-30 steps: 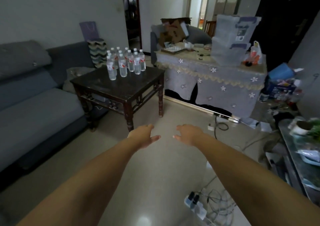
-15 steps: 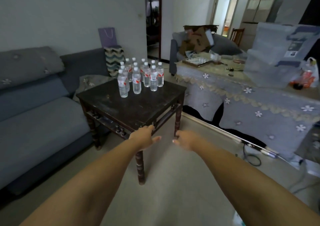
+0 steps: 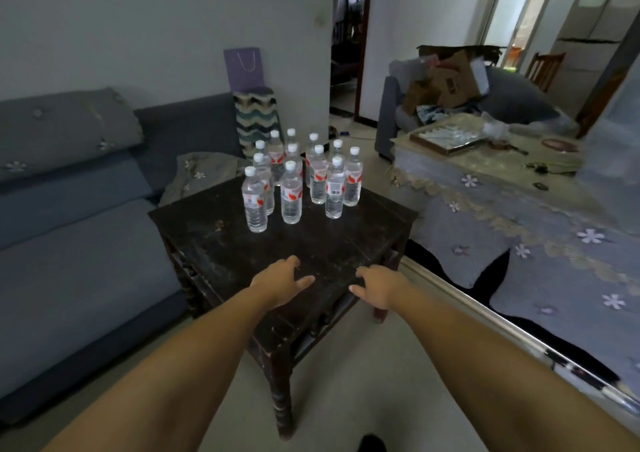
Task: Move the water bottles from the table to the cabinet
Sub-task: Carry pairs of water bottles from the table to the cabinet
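A grey sofa (image 3: 69,243) sits on the left. A purple paper bag (image 3: 243,69) leans on the wall behind it.

Next comes a dark wooden tabletop (image 3: 214,243). The water bottles (image 3: 298,181) stand on its far part, all upright and close together. I count twelve white caps. The nearest bottle on the left (image 3: 255,202) stands a bit in front of the others. They all have red and white labels.

Two bare arms reach out over the near part of the tabletop. The left hand (image 3: 280,283) is empty, its grip loose with fingers spread. The right hand (image 3: 379,287) is just beside it, also empty with fingers spread. Both hands are well apart from the bottles.

On the right is a big table under a grey cloth with white flowers (image 3: 519,216). One cardboard box (image 3: 450,77) sits far behind it.
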`<state>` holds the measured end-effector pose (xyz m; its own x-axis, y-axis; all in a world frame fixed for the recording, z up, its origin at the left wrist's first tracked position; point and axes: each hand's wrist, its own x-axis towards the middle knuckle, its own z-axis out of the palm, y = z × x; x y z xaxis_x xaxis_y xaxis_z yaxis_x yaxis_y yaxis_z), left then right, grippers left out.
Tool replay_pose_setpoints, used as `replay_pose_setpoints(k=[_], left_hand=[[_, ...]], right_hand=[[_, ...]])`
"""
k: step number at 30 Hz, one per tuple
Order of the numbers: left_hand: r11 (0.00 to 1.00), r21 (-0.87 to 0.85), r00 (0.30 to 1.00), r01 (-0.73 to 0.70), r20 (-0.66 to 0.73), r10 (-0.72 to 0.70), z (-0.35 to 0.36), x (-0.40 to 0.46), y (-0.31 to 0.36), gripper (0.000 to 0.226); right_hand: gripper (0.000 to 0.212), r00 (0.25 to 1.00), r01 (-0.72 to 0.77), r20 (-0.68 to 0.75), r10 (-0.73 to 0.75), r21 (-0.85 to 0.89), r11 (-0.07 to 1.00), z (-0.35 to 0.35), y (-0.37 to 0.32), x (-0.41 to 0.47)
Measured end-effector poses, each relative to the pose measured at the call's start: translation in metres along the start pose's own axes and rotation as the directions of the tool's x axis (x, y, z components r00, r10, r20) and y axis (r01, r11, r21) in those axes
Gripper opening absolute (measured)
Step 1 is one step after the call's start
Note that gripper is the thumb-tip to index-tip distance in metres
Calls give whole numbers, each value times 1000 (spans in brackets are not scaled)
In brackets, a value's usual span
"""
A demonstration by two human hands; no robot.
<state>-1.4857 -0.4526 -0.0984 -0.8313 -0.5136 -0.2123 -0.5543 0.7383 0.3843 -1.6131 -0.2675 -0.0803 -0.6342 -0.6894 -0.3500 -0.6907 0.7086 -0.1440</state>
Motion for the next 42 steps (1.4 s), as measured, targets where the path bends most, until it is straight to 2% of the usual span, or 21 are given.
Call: replay_pose_setpoints(k=[9,12,14,17,20,23,26,29,34,37,40,42], left_hand=[[962,-147,960,229,-129,-248,-30,142,6,63],[934,-217,935,283,-152,-319,-34,169,3,56],[903,-255,912,347,-135,-388,-31,180,-6,60],[811,-356,840,464,-114,-531,-27,208,-34,62],[716,-469,780,516,-87,-619,-26,229,-54,61],[637,-590,738,495,-101,-667,-25,262,-70,70],[541,-729,678,419,-146,-721,-19,295,-83,83],[474,-796,621,375,-164,-767,-6,318,-94,95],[419,-878,558,231,-234,-796,14,345,-112,95],[369,-913,508,172,-238,-827,15,356,-116,90],[365,-910,513,196,-223,-829,9,361,-116,79],[389,-889,536,242,-211,-817,3,360,-118,74]], right_hand=[[56,973,229,48,-227,-24,973,-64,15,191],[55,963,266,29,-268,52,963,-80,15,238],[58,961,270,37,-274,97,958,-79,10,263],[66,966,240,48,-256,217,946,-71,-8,306],[77,981,169,22,-194,396,903,-60,-21,335],[92,992,81,26,-119,592,802,-49,-31,369],[106,998,48,-13,-56,711,701,-35,-43,405],[116,1000,14,-23,8,826,564,-17,-61,427],[108,985,119,-157,71,918,379,8,-83,448],[96,973,123,-186,139,920,372,8,-92,455],[75,969,90,-179,168,897,433,4,-93,458],[69,976,83,-164,145,889,449,0,-87,457]])
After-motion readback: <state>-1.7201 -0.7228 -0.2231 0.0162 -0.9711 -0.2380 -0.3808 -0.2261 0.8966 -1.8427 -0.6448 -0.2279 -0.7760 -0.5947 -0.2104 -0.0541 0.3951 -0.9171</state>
